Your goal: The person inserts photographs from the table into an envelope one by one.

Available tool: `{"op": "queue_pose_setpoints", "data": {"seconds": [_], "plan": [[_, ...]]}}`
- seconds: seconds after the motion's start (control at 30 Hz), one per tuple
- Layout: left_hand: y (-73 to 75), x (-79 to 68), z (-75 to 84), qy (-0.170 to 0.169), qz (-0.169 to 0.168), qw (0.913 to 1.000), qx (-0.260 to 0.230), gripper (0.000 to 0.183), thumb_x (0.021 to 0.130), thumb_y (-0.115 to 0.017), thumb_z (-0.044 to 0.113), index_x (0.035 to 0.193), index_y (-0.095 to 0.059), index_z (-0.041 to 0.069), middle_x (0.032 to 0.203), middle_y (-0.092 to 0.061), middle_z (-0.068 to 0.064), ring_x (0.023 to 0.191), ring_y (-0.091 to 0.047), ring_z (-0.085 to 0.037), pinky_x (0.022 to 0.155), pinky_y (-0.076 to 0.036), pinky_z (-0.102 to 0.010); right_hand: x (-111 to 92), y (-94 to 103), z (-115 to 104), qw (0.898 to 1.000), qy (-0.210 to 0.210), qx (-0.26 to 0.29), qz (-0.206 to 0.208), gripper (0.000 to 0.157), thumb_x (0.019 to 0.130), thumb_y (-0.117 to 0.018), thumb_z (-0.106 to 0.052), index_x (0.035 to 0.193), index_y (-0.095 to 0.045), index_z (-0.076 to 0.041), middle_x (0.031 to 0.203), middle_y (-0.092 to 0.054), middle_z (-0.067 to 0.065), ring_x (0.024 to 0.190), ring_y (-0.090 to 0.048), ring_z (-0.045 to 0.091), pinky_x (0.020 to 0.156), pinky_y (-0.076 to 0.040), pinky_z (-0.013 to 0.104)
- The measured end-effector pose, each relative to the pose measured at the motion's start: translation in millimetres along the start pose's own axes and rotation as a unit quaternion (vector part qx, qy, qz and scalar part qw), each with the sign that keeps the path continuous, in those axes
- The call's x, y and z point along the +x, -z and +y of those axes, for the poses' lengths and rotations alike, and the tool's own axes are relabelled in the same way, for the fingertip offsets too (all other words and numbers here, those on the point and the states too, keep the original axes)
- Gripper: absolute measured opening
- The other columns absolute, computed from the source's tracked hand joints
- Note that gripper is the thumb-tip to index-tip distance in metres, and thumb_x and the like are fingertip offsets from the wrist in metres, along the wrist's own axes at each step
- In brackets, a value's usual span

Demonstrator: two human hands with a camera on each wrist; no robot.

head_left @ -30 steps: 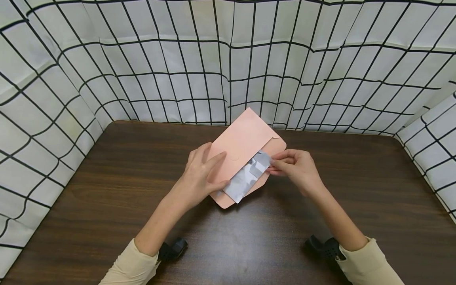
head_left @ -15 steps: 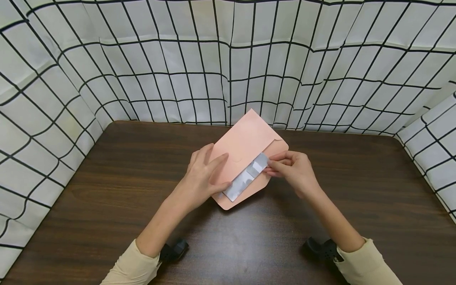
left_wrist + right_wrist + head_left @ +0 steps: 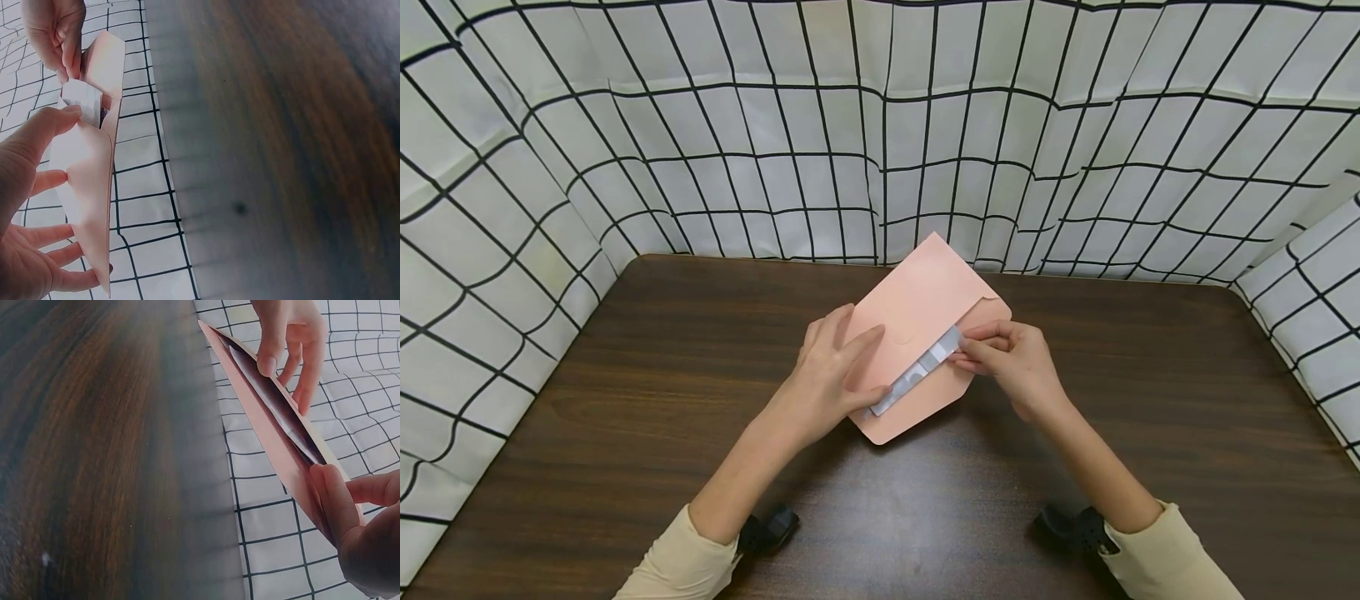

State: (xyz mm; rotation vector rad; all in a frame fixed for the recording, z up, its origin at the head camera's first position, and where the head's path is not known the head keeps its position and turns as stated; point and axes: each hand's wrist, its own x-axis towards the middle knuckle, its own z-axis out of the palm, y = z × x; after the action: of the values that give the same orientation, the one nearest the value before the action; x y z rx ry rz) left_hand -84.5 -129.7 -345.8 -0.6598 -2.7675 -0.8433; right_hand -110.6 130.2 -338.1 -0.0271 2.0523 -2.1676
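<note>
A pink envelope (image 3: 906, 325) is held tilted over the table, its flap unfolded toward the person. From its long opening shows a strip of grey-and-white patterned paper (image 3: 917, 373), mostly hidden inside. My left hand (image 3: 827, 367) grips the envelope by its left side, thumb at the edge of the opening and fingers spread over the body. At the opening's right end, my right hand (image 3: 1018, 362) pinches the paper's end between thumb and fingertips. In the right wrist view the paper (image 3: 269, 394) sits inside the gaping envelope (image 3: 265, 437).
A dark brown wooden table (image 3: 625, 400) lies beneath both hands. White cloth with a black grid pattern (image 3: 760, 125) encloses its back and sides. Black wrist devices (image 3: 767, 529) sit by both cream sleeves (image 3: 688, 554).
The paper has slid deeper into the envelope, so a much narrower strip shows. My right hand has moved slightly left with it, while the envelope and left hand have shifted slightly right and toward the person.
</note>
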Motion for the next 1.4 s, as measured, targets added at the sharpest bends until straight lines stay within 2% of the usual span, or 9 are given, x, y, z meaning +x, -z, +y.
{"op": "queue_pose_setpoints", "data": {"seconds": [0.43, 0.73, 0.9, 1.07, 1.23, 1.4], "plan": [[-0.7, 0.2, 0.9, -0.013, -0.004, 0.9999, 0.002, 0.065, 0.086, -0.09, 0.021, 0.143, -0.064, 0.005, 0.159, -0.036, -0.028, 0.143, -0.035, -0.05, 0.11, -0.044, -0.063, 0.6, -2.2, -0.8, 1.0, 0.001, 0.016, 0.023, 0.028, 0.1, -0.062, 0.01, 0.121, -0.056, 0.028, 0.087, -0.074, 0.007, 0.075, -0.077, 0.006, 0.078, -0.061, 0.024], [-0.5, 0.5, 2.0, -0.017, -0.008, 0.9998, 0.001, 0.065, 0.086, -0.09, 0.021, 0.143, -0.064, 0.004, 0.16, -0.035, -0.029, 0.143, -0.034, -0.051, 0.109, -0.045, -0.062, 3.1, -3.4, 2.0, 0.998, 0.016, 0.037, 0.04, 0.021, 0.098, -0.063, 0.014, 0.115, -0.059, 0.025, 0.085, -0.072, 0.003, 0.075, -0.077, 0.008, 0.078, -0.062, 0.026], [-0.2, 0.6, 2.1, -0.022, -0.008, 0.9997, -0.002, 0.063, 0.086, -0.09, 0.02, 0.142, -0.065, 0.004, 0.16, -0.035, -0.029, 0.143, -0.034, -0.05, 0.108, -0.046, -0.062, 5.4, -3.6, 2.9, 0.998, 0.015, 0.041, 0.05, 0.023, 0.097, -0.064, 0.014, 0.116, -0.058, 0.025, 0.085, -0.07, 0.002, 0.073, -0.077, 0.009, 0.078, -0.062, 0.027], [-0.4, 0.4, 2.0, -0.018, -0.011, 0.9998, -0.002, 0.063, 0.086, -0.089, 0.021, 0.142, -0.065, 0.004, 0.159, -0.036, -0.028, 0.143, -0.035, -0.05, 0.109, -0.045, -0.062, 5.5, -3.2, 2.5, 0.998, 0.024, 0.015, 0.052, 0.023, 0.097, -0.065, 0.012, 0.116, -0.059, 0.025, 0.087, -0.07, 0.003, 0.073, -0.077, 0.009, 0.077, -0.062, 0.028], [-1.6, 0.7, 2.8, -0.007, -0.021, 0.9997, -0.011, 0.063, 0.087, -0.089, 0.022, 0.143, -0.064, 0.004, 0.158, -0.037, -0.026, 0.143, -0.035, -0.049, 0.109, -0.046, -0.06, 3.9, -0.8, -0.5, 0.996, 0.051, -0.043, 0.057, 0.022, 0.096, -0.071, 0.007, 0.111, -0.065, 0.022, 0.086, -0.074, 0.007, 0.072, -0.077, 0.009, 0.074, -0.062, 0.028], [-4.0, 1.1, 4.4, 0.012, -0.046, 0.9985, -0.028, 0.064, 0.088, -0.088, 0.021, 0.144, -0.063, 0.004, 0.159, -0.035, -0.026, 0.144, -0.033, -0.048, 0.111, -0.044, -0.059, 2.8, 3.0, -1.4, 0.994, 0.046, -0.073, 0.073, 0.024, 0.096, -0.075, 0.002, 0.111, -0.067, 0.019, 0.086, -0.077, 0.01, 0.07, -0.077, 0.008, 0.072, -0.062, 0.027]]}}
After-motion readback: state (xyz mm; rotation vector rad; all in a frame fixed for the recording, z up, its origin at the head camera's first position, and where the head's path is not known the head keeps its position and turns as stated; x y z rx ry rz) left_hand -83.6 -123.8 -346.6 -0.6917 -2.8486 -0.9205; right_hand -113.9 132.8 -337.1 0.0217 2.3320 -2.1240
